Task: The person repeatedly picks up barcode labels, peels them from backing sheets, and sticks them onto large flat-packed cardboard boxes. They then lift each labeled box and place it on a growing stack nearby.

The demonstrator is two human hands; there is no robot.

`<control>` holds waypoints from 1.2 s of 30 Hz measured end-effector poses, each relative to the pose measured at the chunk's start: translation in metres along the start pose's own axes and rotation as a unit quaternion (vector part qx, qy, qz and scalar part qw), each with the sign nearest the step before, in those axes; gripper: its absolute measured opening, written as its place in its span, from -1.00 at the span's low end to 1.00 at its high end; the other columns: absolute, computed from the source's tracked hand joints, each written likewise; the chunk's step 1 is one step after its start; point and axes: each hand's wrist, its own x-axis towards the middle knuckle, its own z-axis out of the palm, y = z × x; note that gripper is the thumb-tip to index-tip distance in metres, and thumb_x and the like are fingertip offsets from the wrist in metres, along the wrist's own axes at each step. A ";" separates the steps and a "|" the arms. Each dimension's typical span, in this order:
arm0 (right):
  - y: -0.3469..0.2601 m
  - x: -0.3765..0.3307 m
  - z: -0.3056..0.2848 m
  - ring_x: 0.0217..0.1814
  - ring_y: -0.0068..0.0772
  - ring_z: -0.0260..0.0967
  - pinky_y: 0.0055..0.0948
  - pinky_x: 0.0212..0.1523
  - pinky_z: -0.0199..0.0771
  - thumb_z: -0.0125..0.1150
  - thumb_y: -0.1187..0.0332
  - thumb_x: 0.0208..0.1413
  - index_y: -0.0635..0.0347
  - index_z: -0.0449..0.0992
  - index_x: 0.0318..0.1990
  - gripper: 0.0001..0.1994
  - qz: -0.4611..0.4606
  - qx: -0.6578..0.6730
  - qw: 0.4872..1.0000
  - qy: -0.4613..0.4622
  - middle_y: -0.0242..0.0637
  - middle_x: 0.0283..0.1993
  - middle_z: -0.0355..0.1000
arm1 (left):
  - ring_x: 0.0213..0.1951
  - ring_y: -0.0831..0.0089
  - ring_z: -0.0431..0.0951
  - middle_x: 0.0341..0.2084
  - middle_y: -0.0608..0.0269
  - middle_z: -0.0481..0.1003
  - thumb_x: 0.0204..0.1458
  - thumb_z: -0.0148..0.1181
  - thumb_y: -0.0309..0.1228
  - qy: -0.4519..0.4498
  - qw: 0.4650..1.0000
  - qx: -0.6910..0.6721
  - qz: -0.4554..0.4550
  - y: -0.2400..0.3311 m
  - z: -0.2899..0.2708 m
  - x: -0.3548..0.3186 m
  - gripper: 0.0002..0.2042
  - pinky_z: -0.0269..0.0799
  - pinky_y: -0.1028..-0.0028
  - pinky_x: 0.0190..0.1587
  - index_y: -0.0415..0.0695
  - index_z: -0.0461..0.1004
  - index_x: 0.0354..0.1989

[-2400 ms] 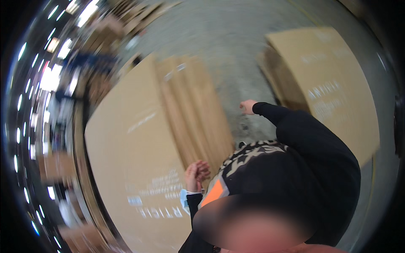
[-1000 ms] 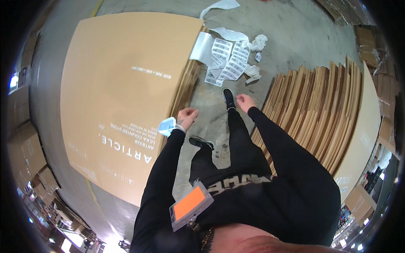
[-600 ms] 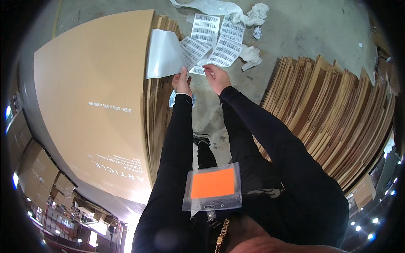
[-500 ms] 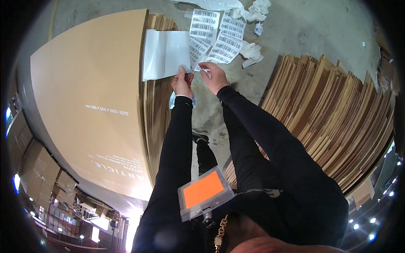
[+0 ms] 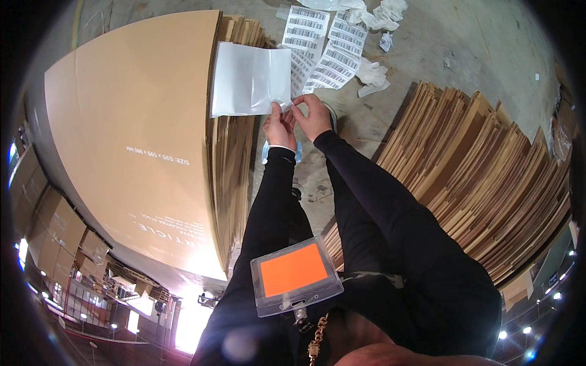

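Observation:
A glossy white sheet (image 5: 249, 79) with creases across it is held out over the edge of the cardboard stack on the left. My left hand (image 5: 281, 129) grips its near right corner, thumb on top and fingers curled beneath. At that same corner, the thumb and index finger of my right hand (image 5: 314, 116) are pinched together, their tips touching or almost touching the sheet's edge. Whether the right fingertips hold a bit of it is too small to see. Just beyond both hands, sheets of barcode labels (image 5: 332, 64) overlap on the floor.
A tall stack of flat cardboard boxes (image 5: 128, 140) stands at my left, a large printed panel facing up. Another row of flattened cardboard (image 5: 470, 177) leans at my right. Crumpled white paper (image 5: 372, 74) lies on the concrete floor. A badge holder with an orange card (image 5: 294, 270) hangs before me.
Both hands have come closer together, the left shifting right toward the pinched right fingers. The white sheet has moved slightly right and lies flatter. The view has shifted a little.

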 end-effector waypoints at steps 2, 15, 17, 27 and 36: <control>0.006 0.000 0.000 -0.15 0.02 0.45 -0.19 -0.15 0.43 0.24 0.35 0.03 0.21 0.46 -0.27 -0.83 0.015 0.003 1.000 -0.002 -0.10 -0.25 0.47 | -0.16 0.33 0.56 -0.19 0.13 0.53 0.21 0.13 -0.14 0.005 1.000 0.006 0.016 -0.002 0.000 0.000 -0.64 0.53 0.37 -0.12 -0.23 0.40 -0.09; 0.127 0.051 -0.119 -0.29 -0.28 0.51 -0.37 -0.20 0.47 0.24 0.29 0.06 0.22 0.54 -0.23 -0.79 0.156 -0.210 0.965 0.003 -0.18 -0.35 0.54 | -0.08 0.36 0.55 -0.16 0.18 0.53 0.14 0.24 -0.14 0.079 0.987 0.100 0.095 -0.009 -0.020 -0.010 -0.63 0.47 0.33 -0.05 -0.23 0.44 -0.13; 0.131 0.050 -0.159 -0.18 -0.20 0.52 -0.30 -0.14 0.47 0.27 0.27 0.00 0.23 0.53 -0.23 -0.76 0.201 -0.228 0.952 -0.029 -0.16 -0.27 0.55 | -0.03 0.37 0.52 -0.12 0.17 0.52 0.13 0.25 -0.16 0.094 0.983 0.124 0.097 -0.010 -0.013 -0.018 -0.61 0.41 0.30 0.01 -0.22 0.43 -0.07; -0.023 -0.065 -0.115 -0.16 -0.56 0.37 -0.35 -0.14 0.24 0.24 0.35 -0.01 -0.03 0.32 -0.13 -0.71 0.469 0.217 0.848 -0.118 -0.52 -0.21 0.38 | 0.32 -0.11 0.15 0.16 -0.04 0.30 -0.27 0.42 -0.42 -0.077 0.672 0.601 0.424 0.014 -0.008 -0.162 -0.52 0.06 -0.07 0.29 -0.08 0.50 -0.06; -0.144 -0.164 -0.018 -0.17 -0.54 0.33 -0.42 -0.17 0.31 0.07 0.39 0.09 -0.02 0.34 -0.09 -0.78 0.449 0.239 0.836 -0.207 -0.48 -0.22 0.38 | 0.37 0.02 0.09 0.12 0.13 0.39 -0.14 0.25 -0.35 0.043 0.600 0.624 0.499 0.081 -0.112 -0.235 -0.90 -0.22 -0.37 0.28 -0.07 0.49 -0.53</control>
